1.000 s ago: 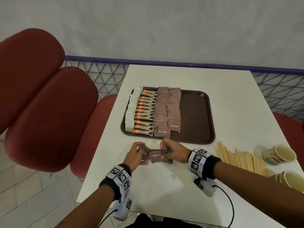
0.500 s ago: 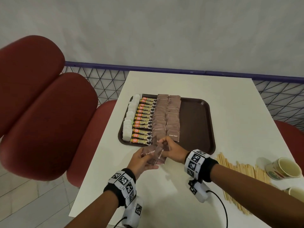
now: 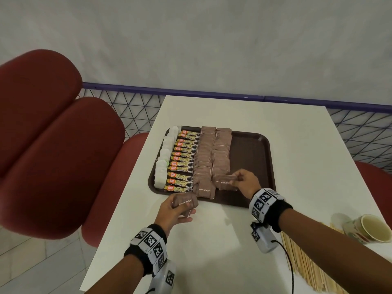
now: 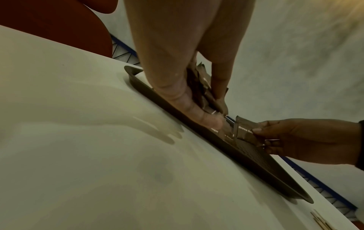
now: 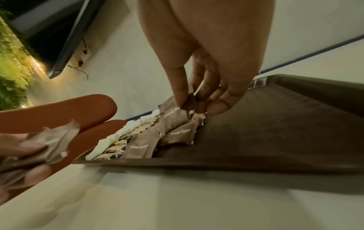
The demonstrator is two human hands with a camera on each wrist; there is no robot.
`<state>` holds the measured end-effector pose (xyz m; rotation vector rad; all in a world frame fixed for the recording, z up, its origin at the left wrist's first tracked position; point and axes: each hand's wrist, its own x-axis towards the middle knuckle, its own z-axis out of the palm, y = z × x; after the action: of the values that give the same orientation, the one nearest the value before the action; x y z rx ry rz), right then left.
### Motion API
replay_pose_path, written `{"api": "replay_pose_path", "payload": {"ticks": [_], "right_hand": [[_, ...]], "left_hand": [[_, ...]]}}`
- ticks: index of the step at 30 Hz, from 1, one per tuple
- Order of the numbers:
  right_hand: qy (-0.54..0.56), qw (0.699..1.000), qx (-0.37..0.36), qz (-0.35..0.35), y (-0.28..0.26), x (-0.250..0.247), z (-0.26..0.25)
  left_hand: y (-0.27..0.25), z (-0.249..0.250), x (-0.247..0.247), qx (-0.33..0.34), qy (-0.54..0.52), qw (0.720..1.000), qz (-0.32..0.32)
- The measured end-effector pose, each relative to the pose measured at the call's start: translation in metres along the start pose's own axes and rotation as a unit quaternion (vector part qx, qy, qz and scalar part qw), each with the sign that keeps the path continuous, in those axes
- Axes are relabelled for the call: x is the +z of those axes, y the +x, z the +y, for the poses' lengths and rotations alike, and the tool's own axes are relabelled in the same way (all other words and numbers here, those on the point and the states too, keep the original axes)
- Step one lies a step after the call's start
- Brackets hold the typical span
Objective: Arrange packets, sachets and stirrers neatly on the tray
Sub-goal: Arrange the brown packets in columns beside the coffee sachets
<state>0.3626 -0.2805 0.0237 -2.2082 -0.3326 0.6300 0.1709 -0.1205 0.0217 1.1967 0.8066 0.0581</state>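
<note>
A dark brown tray [image 3: 252, 149] on the white table holds a column of white sachets [image 3: 164, 164], a column of coffee granule sticks [image 3: 182, 164] and two columns of brown sugar packets [image 3: 212, 158]. My right hand [image 3: 244, 181] pinches one brown sugar packet [image 3: 226, 181] low over the near end of the right brown column [image 5: 182, 135]. My left hand [image 3: 176, 211] grips a small stack of brown sugar packets [image 3: 186, 201] just off the tray's front rim [image 4: 197, 129]. Wooden stirrers [image 3: 305, 264] lie on the table at the right.
Two paper cups [image 3: 369, 228] stand at the table's right edge beside the stirrers. Red cushioned chairs [image 3: 53, 155] flank the table on the left. The right third of the tray is bare. A wire-mesh rail [image 3: 127, 107] runs behind the table.
The hands have separated: my right hand took one packet from the stack and carried it onto the tray, while my left hand stayed in front of the tray with the remaining stack.
</note>
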Motion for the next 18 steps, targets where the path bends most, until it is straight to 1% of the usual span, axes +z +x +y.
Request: {"api": "replay_pose_path", "payload": {"ticks": [5,8,12,18], "right_hand": [[-0.032,0.999,0.035,0.013,0.004,0.017,-0.004],[-0.069,0.997,0.040,0.014,0.004,0.024,-0.005],[-0.101,0.994,0.028,0.015,0.002,0.029,-0.004],[-0.158,0.987,-0.009,0.013,0.005,0.033,-0.002]], "left_hand": [[0.004,-0.002,0.000,-0.006,-0.011,1.000,0.012],[0.006,-0.004,-0.002,-0.012,-0.024,0.999,0.022],[0.007,-0.003,-0.004,-0.009,-0.038,0.999,0.022],[0.012,-0.006,-0.003,-0.011,-0.021,0.999,0.034]]}}
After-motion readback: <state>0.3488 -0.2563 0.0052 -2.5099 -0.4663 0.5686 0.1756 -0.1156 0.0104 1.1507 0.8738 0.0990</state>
